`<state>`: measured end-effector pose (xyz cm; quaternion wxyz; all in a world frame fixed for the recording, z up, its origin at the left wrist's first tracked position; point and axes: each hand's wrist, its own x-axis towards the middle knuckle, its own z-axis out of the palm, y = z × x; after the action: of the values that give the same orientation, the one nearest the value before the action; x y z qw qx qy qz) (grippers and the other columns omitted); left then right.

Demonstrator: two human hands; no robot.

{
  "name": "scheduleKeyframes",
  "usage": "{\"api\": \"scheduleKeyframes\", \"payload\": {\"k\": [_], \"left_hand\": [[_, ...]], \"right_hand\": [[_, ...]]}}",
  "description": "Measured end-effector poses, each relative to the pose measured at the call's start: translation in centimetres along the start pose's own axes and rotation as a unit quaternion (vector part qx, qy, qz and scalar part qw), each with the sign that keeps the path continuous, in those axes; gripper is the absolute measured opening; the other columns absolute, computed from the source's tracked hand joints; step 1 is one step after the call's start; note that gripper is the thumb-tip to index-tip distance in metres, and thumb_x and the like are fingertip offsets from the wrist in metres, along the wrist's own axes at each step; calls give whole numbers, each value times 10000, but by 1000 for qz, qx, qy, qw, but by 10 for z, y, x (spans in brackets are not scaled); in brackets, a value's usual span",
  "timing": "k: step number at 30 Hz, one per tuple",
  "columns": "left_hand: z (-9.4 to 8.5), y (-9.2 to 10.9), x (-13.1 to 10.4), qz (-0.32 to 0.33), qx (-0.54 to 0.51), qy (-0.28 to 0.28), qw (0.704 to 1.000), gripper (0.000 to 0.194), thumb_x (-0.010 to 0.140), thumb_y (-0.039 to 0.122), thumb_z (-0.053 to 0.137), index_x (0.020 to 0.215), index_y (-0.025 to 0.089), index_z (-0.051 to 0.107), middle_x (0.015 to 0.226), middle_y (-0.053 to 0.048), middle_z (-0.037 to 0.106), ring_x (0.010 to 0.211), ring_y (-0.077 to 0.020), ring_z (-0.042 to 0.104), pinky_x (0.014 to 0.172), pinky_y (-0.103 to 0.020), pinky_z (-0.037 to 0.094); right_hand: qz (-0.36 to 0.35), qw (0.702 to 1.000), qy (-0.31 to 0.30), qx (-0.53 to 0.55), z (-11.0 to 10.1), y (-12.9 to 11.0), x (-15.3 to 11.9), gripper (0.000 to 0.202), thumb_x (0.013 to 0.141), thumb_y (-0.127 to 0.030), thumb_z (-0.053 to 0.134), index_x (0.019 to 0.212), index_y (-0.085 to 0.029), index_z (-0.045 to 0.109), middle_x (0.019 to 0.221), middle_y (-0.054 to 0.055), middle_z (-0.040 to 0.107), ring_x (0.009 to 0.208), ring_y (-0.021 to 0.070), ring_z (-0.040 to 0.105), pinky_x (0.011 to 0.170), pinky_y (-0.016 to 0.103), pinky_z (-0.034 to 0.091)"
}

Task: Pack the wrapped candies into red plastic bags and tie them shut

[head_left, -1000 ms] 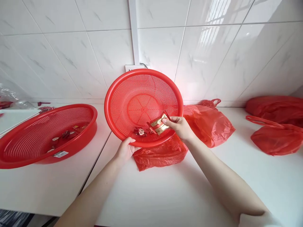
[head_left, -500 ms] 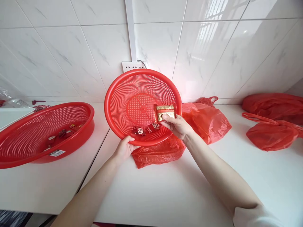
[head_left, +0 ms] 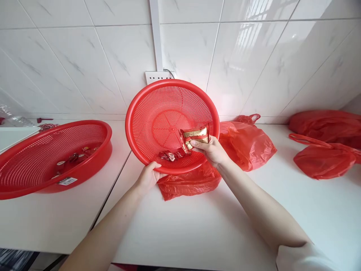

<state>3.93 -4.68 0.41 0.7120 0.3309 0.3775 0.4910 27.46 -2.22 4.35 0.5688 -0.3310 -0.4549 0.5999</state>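
Note:
A round red plastic colander (head_left: 172, 98) is tilted toward me above the table. My left hand (head_left: 150, 176) is closed on its lower left rim, with the thumb over the edge. Inside the colander's right side, my right hand (head_left: 210, 150) pinches a gold and red wrapped snack packet (head_left: 196, 133). Several small red wrapped sweets (head_left: 170, 156) lie at the bottom of the colander, just left of that packet. Beneath the colander, a crumpled red plastic bag (head_left: 188, 182) rests on the white table.
Another red colander (head_left: 104, 137) with several small wrapped items stands on the left. Red plastic bags (head_left: 248, 146) and a tied red bag (head_left: 324, 160) sit on the right. A power strip (head_left: 159, 76) is on the tiled wall behind. A seam (head_left: 113, 188) crosses the white tabletop.
The gold packet has tilted and shifted slightly left in my right hand, nearer the small sweets. My left hand still holds the colander rim.

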Motion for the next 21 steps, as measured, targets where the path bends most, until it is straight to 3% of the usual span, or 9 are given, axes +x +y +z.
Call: {"api": "scheduleKeyframes", "payload": {"k": [7, 10, 13, 15, 19, 21], "left_hand": [[3, 0, 0, -8, -5, 12, 1000, 289, 741, 90, 522, 1000, 104, 651, 1019, -99, 720, 906, -216, 674, 809, -354, 578], [3, 0, -1, 1, -3, -6, 1000, 316, 747, 101, 528, 1044, 110, 635, 1112, -113, 701, 986, -249, 663, 854, -401, 568], [4, 0, -1, 1, 0, -9, 1000, 336, 747, 112, 534, 1067, 108, 636, 1156, -120, 689, 1019, -260, 656, 873, -412, 560], [4, 0, -1, 3, -3, -4, 1000, 332, 741, 111, 539, 1056, 111, 646, 1137, -111, 698, 996, -249, 663, 862, -394, 563], [4, -1, -1, 4, -6, -1, 1000, 242, 729, 117, 551, 941, 104, 667, 996, -96, 727, 908, -235, 680, 833, -377, 566], [3, -1, -1, 1, -4, 0, 1000, 197, 726, 127, 553, 887, 99, 663, 932, -96, 728, 896, -244, 681, 843, -395, 562]], "right_hand": [[7, 1000, 11, 1, -1, 9, 5, 306, 650, -301, 842, 918, -196, 740, 959, 32, 746, 844, 160, 705, 779, 267, 593], [37, 998, 37, 19, 0, 7, 5, 334, 712, -389, 795, 976, -208, 700, 1076, 50, 721, 759, 160, 719, 645, 249, 602], [67, 997, 31, 7, 1, 3, 5, 342, 715, -383, 797, 982, -215, 665, 1056, 47, 717, 681, 141, 714, 510, 187, 553], [62, 997, 18, 34, 2, 2, 5, 318, 723, -397, 791, 954, -224, 657, 1035, 37, 718, 779, 147, 720, 592, 184, 572], [66, 992, 2, 108, 2, 6, 9, 458, 816, -652, 569, 921, -218, 668, 1156, 71, 685, 1027, 215, 677, 853, 320, 577], [47, 994, 21, 92, 2, 10, 11, 380, 786, -566, 660, 934, -216, 666, 1198, 61, 669, 1031, 209, 668, 848, 326, 570]]}}
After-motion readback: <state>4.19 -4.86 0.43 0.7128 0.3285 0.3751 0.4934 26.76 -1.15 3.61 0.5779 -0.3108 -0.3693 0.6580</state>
